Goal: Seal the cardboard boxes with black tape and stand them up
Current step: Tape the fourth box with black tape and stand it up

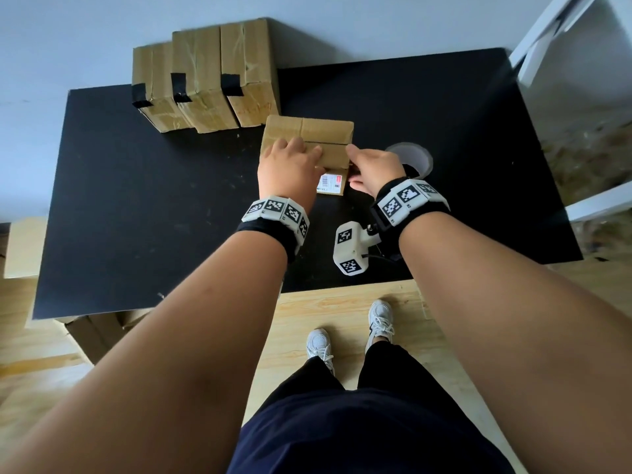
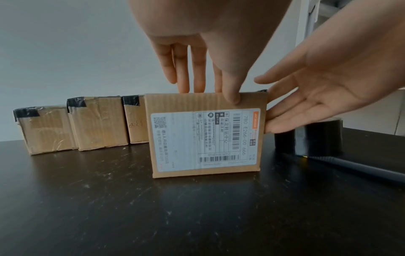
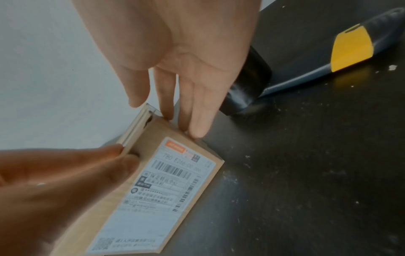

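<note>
A cardboard box [image 1: 325,135] with a white shipping label [image 2: 203,138] stands on the black table [image 1: 154,200], its top flaps folded down. My left hand [image 1: 294,155] lies on top of it with straight fingers, and the thumb presses the labelled front face near the upper edge. My right hand [image 1: 372,169] touches the box's right side with straight fingers [image 3: 195,121]. A roll of black tape [image 1: 415,155] sits just right of the box, behind my right hand. Three boxes [image 1: 201,94] bearing black tape strips stand in a row at the back left.
A utility knife [image 3: 350,48] with a yellow band lies on the table beside the tape roll. White frame bars [image 1: 564,29] stand at the right. More cardboard [image 1: 95,336] sits on the floor under the table's left front corner.
</note>
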Available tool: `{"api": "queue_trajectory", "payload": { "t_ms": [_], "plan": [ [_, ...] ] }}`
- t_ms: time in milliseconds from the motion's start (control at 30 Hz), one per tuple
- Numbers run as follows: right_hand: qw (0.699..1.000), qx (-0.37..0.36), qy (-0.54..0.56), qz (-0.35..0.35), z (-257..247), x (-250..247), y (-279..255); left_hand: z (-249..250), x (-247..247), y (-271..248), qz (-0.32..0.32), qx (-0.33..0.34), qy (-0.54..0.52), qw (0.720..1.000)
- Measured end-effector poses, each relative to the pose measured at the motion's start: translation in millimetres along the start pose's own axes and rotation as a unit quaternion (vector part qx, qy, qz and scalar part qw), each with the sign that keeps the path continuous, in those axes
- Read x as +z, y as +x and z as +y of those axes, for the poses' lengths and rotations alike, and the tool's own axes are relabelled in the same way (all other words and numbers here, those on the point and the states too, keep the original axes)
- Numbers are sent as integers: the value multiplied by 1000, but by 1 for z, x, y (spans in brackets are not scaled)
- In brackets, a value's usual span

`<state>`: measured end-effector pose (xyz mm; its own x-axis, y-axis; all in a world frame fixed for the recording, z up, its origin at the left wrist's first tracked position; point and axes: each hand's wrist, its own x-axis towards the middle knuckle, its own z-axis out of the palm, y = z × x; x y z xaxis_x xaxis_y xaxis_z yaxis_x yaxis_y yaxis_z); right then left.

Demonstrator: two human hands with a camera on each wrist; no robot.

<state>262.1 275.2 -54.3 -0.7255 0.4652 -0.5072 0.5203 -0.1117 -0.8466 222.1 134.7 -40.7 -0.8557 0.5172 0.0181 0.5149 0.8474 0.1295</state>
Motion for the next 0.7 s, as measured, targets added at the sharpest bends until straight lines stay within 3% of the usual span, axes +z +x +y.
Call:
{"api": "queue_trajectory", "payload": {
  "t_ms": [100,367,700],
  "plan": [
    [999,-19,-25,7,1,3,5,3,0,-1,-6,-21,-11,1000],
    [999,-35,30,-14,15,0,-2,8,-6,-1,-50,-24,30,998],
    [997,-59,-39,-41,12,-3,-10,14,-8,-4,-58,-54,2,997]
  ]
}}
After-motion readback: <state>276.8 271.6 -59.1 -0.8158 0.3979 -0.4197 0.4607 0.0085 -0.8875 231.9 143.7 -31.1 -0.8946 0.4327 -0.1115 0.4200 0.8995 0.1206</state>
